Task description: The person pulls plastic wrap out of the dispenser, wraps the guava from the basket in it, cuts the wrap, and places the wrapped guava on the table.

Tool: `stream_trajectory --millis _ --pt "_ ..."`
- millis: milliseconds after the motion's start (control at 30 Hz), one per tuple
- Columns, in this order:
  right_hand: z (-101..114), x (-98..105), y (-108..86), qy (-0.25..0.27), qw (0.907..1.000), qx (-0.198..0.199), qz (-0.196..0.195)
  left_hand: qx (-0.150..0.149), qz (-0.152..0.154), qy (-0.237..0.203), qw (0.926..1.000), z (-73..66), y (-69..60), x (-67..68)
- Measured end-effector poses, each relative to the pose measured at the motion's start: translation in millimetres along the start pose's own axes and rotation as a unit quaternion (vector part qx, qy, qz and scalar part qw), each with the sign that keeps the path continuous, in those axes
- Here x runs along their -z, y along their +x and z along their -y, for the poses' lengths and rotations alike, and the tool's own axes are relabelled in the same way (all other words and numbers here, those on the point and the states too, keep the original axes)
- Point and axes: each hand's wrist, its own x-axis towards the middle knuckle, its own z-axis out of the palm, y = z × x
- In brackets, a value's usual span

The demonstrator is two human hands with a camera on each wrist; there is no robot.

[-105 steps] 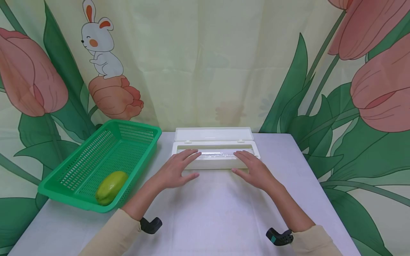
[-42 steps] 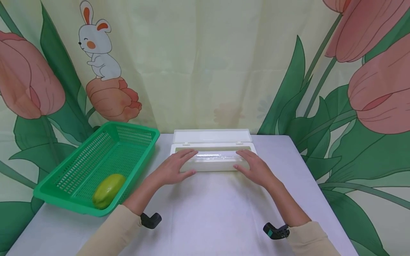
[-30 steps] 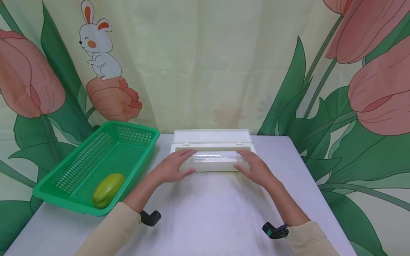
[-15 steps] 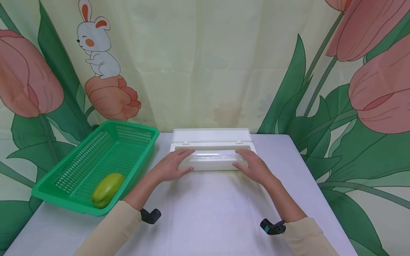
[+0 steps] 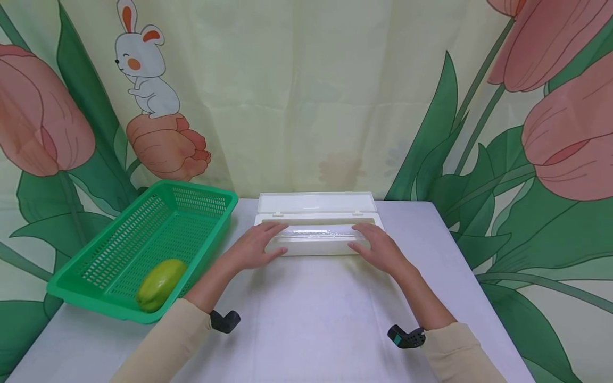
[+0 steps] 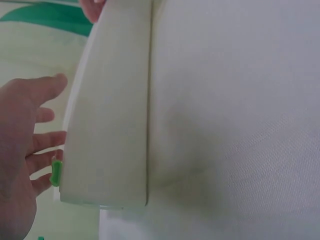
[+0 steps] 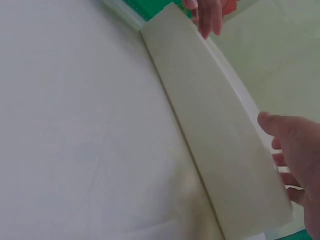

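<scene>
A white cling film dispenser box (image 5: 311, 248) stands at the back of the table, its white lid (image 5: 316, 202) hinged up behind. Inside shows a roll of clear cling film (image 5: 321, 232), its ends partly hidden by my fingers. My left hand (image 5: 251, 248) reaches over the box's left end, fingers extended and thumb in front. Over the right end, my right hand (image 5: 381, 249) has its fingers extended the same way. Whether fingertips touch the roll is hard to tell. The left wrist view shows a green slider (image 6: 56, 173) at the box's edge, beside the left fingers.
A green plastic basket (image 5: 217, 238) stands on the left of the table, holding a yellow-green oval fruit (image 5: 161, 285). White cloth covers the table (image 5: 306, 319). Behind hangs a curtain (image 5: 335, 106) printed with tulips and a rabbit.
My left hand has shifted slightly left, so more of the film roll shows between my hands. My right hand has barely moved. Lid, basket and fruit stay as they were.
</scene>
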Motion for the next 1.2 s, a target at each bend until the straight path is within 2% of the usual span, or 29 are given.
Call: stream_trajectory --millis 133,433,733,1200 --pt "0 -1 1.4 0.004 0.9999 -0.009 0.004 0.011 0.008 0.004 0.9999 1.5 1.2 -0.4" --pt "0 -3 2.9 -0.011 0.9999 -0.001 -0.006 0.014 0.019 0.009 0.9997 2.4 2.3 0.6" --pt "-3 -6 7.5 -0.018 0.9997 -0.004 -0.014 0.035 0.034 0.005 0.9988 2.7 3.8 -1.8" --pt "-3 -5 13.2 -0.018 0.9997 0.006 -0.015 0.064 0.064 0.006 0.9959 0.4 9.2 4.1"
